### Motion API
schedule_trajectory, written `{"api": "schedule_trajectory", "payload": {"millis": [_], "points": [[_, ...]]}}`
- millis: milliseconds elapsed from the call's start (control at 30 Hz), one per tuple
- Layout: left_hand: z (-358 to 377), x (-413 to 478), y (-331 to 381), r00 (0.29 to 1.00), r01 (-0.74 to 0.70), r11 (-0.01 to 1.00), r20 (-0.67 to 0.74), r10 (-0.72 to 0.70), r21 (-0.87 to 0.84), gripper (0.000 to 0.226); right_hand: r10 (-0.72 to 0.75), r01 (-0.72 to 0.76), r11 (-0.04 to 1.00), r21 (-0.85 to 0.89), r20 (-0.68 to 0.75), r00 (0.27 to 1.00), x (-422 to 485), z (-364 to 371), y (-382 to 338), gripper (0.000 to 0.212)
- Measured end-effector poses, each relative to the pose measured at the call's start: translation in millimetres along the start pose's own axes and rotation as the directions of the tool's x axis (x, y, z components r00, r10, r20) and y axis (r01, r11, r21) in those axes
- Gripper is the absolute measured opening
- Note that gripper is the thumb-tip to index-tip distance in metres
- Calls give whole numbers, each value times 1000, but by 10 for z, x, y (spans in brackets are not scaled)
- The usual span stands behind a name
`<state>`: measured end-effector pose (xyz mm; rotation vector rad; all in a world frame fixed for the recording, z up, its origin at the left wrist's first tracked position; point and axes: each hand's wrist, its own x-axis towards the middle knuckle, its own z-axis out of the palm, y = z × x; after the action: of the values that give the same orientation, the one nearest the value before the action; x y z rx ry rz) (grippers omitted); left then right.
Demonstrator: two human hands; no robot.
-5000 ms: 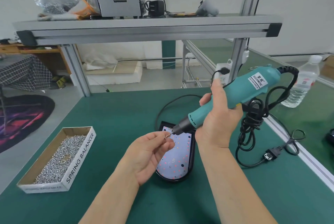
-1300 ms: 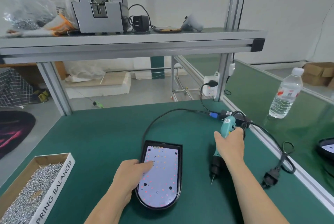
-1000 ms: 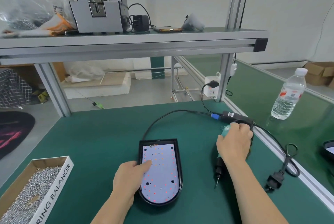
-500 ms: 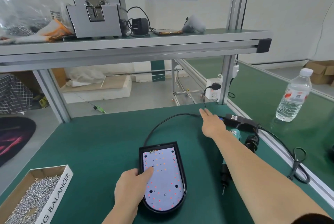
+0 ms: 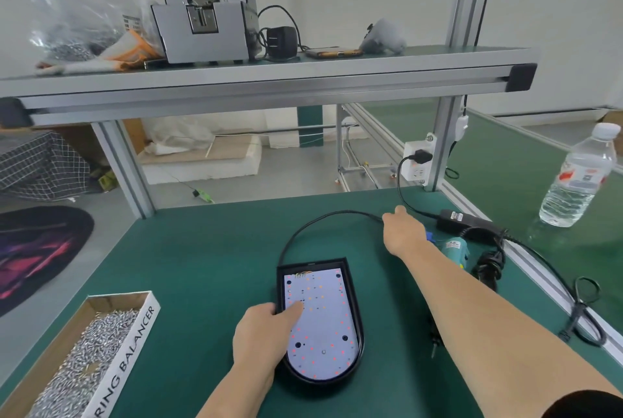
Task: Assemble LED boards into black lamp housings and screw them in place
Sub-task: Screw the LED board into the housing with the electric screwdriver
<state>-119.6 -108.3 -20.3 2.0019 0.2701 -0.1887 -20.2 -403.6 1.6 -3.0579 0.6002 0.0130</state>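
A black lamp housing [image 5: 350, 277] lies on the green bench with a white LED board [image 5: 320, 326] seated in it. My left hand [image 5: 263, 333] rests on the housing's left edge, and its index finger presses on the board. My right hand [image 5: 403, 229] is stretched out to the far right of the housing, its fingers curled down over the lamp's black cable [image 5: 303, 232]. The teal electric screwdriver [image 5: 456, 249] lies on the bench right of my right forearm, which hides part of it.
An open cardboard box of screws [image 5: 84, 360] sits at the front left. A black power adapter [image 5: 462, 220], coiled cords and a wall socket [image 5: 416, 165] crowd the right edge. A water bottle [image 5: 576, 178] stands beyond it. An aluminium shelf [image 5: 269, 80] spans overhead.
My right hand laid the screwdriver down on the bench and reached forward to the lamp's cable, where its fingers have now curled. My left hand stayed on the housing and board.
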Motion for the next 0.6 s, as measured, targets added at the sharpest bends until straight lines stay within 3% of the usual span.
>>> {"api": "schedule_trajectory", "payload": {"millis": [133,267,400,533,600], "points": [[3,3,17,1000,15,1000,-8,-15,-13,32,-33,34,999,19,-27,999,-233,-39,-113,32],[7,-12,36,1000,13,1000,-11,-13,0,33,-79,73,991,109,50,996,-475,-146,-228,6],[-8,-23,31,1000,16,999,8,-16,-49,32,-108,56,951,303,156,982,-747,-263,-394,24],[-40,-45,34,999,18,994,45,-13,-106,31,-148,-72,767,638,285,947,-1125,-209,-449,16],[-41,-56,28,999,15,993,50,-9,-118,32,-169,-138,673,727,332,928,-1345,-152,-447,31]]}}
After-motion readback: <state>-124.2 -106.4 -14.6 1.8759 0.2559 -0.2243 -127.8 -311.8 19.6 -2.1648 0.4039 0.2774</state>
